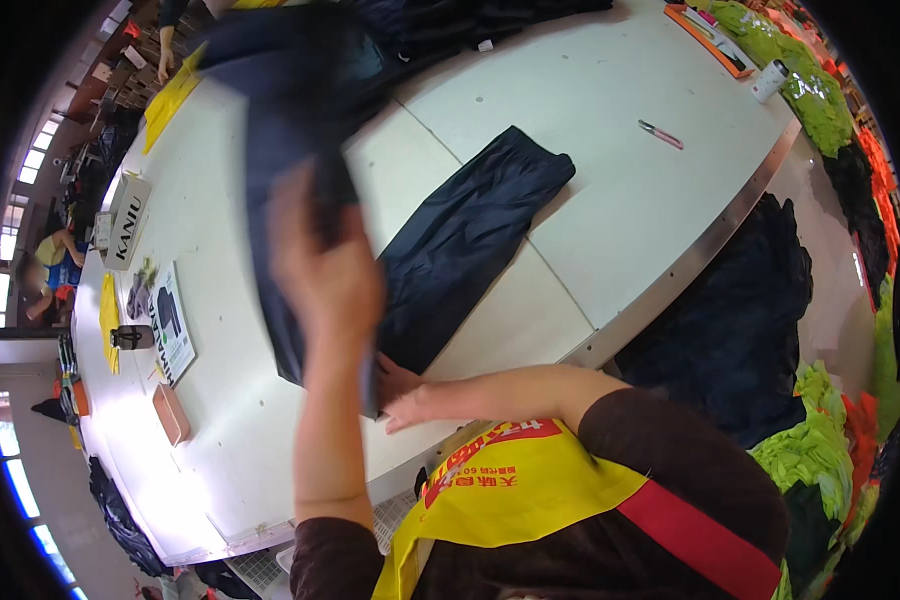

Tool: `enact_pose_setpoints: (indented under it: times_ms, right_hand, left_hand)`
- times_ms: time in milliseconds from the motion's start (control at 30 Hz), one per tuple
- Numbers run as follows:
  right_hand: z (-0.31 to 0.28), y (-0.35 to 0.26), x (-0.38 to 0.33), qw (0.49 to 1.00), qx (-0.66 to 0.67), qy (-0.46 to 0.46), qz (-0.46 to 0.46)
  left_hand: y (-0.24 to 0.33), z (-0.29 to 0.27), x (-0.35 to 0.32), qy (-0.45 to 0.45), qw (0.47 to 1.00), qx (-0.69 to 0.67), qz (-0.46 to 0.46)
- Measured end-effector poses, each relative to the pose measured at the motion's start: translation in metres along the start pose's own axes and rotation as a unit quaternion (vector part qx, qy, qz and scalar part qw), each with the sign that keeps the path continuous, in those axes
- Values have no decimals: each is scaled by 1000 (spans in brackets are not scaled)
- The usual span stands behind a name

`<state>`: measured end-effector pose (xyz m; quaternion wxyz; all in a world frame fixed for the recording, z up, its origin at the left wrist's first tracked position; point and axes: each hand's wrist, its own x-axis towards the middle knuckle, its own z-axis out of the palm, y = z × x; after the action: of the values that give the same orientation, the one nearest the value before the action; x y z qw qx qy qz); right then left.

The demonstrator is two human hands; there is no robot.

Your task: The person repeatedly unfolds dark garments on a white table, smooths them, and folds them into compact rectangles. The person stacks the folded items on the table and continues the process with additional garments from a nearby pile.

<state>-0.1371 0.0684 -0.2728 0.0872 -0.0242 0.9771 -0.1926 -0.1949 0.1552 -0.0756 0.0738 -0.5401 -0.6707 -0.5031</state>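
Folded dark navy trousers (460, 235) lie slantwise on the white table, the gathered waist end pointing away to the right. To their left a long stretch of dark navy cloth (270, 200) is raised and blurred; I cannot tell whether it is part of the same garment. My left hand (325, 265) is over this cloth, smeared by motion, with dark fabric between thumb and fingers. At the near end of the cloth my right hand (402, 395) is closed on the edge, some fingers hidden behind the fabric.
A pink-handled cutter (660, 134) and a white bottle (769, 81) are at the right. At the left are a labelled box (127, 222), a printed sheet (173, 325) and a dark cup (132, 337). Dark garments (730, 310) hang beyond the right edge. Another person (55, 265) is far left.
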Motion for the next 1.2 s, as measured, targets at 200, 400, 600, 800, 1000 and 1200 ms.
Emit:
enact_pose_setpoints:
  times_ms: [200, 400, 600, 800, 1000, 1200]
  right_hand:
    - [40, 19, -35, 994, 85, 31, -57]
    - [91, 31, -52, 952, 204, 210, -89]
    - [-95, 120, -148, 988, 141, 53, 33]
    - [-86, 298, -171, 892, -50, 238, 380]
    - [-97, 284, -163, 870, -204, 220, 391]
    - [-73, 173, -99, 907, 230, 346, 74]
  left_hand:
    - [-37, 216, -93, -273, 961, 41, 16]
    - [-12, 206, -97, -319, 945, 71, -20]
    - [-44, 65, -117, -211, 946, 247, 1]
    - [-132, -6, -199, -279, 860, 387, -183]
    - [-132, -29, -210, -124, 901, 356, -215]
    - [-116, -64, -241, 94, 770, -116, -621]
